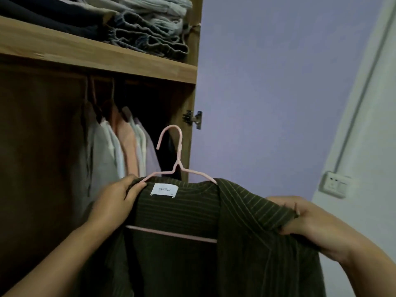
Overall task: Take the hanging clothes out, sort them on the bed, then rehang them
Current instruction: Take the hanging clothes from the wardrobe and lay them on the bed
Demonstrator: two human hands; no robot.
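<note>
A dark green striped shirt (pixel 192 213) with a white neck label sits on a pink wire hanger (pixel 179 155), held up in front of the open wardrobe. My left hand (pixel 116 202) grips the shirt's left shoulder at the hanger's arm. My right hand (pixel 308 224) pinches the striped fabric of the right shoulder. The hanger's hook is free in the air, not on the rail. Several pale shirts (pixel 126 151) hang inside the wardrobe behind it.
A wooden shelf (pixel 96 54) above the rail carries folded jeans and dark clothes (pixel 147 33). The wardrobe's side panel with a metal hinge (pixel 192 118) stands right of the hanger. A lilac wall and a white wall socket (pixel 334 186) lie to the right.
</note>
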